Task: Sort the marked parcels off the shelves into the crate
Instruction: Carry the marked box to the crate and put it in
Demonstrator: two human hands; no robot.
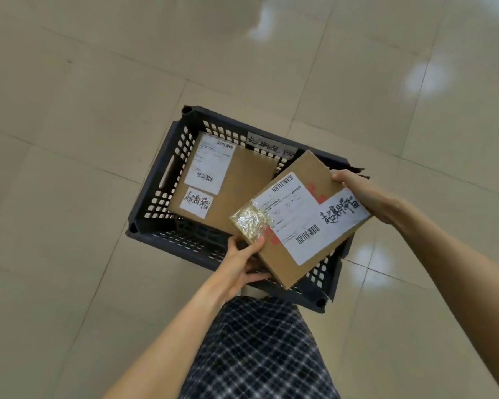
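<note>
Tiled floor (69,168) — brown, white-labelled parcel (300,220)

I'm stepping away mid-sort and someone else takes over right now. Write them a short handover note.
Left hand: grips the held parcel at its near corner, thumb on a small clear packet lying on it.
Right hand: holds the same parcel's far edge.
Held parcel: marked, tilted above the crate, not yet in.
Done: one flat parcel, also marked, lies in the crate.
Left: lower this one in. The shelves are out of view, so I cannot tell how many remain.
</note>
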